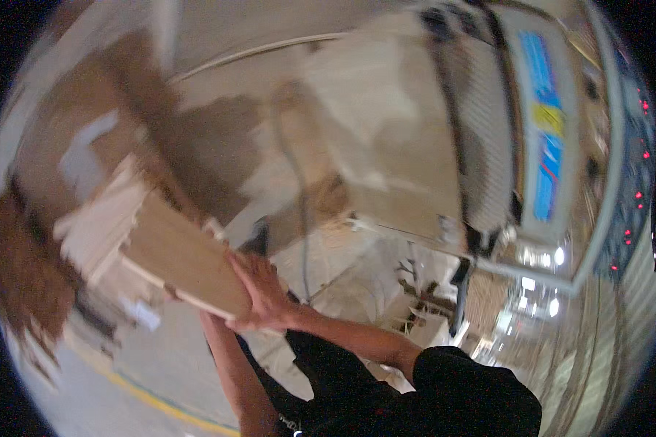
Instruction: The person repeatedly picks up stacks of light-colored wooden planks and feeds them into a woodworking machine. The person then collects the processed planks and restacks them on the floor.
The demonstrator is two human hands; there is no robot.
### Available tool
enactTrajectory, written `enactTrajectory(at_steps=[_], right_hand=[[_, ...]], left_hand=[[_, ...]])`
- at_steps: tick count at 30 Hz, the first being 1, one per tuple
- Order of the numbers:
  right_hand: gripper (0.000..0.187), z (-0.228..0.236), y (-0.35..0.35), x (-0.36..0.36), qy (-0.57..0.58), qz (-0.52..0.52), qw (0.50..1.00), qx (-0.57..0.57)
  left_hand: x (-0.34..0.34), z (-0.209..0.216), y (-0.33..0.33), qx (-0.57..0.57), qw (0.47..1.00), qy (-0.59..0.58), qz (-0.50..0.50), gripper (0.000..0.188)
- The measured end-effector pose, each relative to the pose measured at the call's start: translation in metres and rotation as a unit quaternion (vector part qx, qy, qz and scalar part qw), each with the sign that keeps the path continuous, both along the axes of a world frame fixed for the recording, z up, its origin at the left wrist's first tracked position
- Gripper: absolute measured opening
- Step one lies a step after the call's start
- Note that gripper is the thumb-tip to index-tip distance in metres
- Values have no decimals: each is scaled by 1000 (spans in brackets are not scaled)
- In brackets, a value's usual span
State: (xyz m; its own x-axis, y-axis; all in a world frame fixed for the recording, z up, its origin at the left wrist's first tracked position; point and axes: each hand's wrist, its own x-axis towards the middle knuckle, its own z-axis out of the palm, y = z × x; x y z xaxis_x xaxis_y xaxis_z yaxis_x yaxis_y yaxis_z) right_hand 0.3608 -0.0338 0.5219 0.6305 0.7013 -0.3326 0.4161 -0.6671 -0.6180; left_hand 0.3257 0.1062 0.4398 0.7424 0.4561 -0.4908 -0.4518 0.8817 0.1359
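Observation:
A bundle of pale wooden boards [186, 255] is held at a slant in front of me, left of the middle. My right hand [264, 293] grips the near end of the bundle, its fingers wrapped over the edge. From below, my left hand [215, 320] holds the same boards, and most of its fingers are hidden beneath them. The far ends of several light pieces [102, 222] fan out at the left. Motion blurs the whole picture.
Brown stacked material [25, 269] stands at the far left. A large pale machine table [393, 109] lies ahead, with a blue and yellow panel [543, 124] to its right. A dark cable or hose [302, 218] hangs before it. A yellow line [160, 404] crosses the floor.

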Motion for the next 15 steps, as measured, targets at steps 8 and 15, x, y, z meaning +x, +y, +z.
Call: enactTrajectory(at_steps=[8, 15], right_hand=[[115, 189, -182, 72, -88, -249, 961, -84], [112, 264, -304, 179, -289, -581, 749, -136]], left_hand=[[164, 114, -233, -94, 934, -112, -327, 93], [308, 262, -428, -195, 762, -349, -509, 93]])
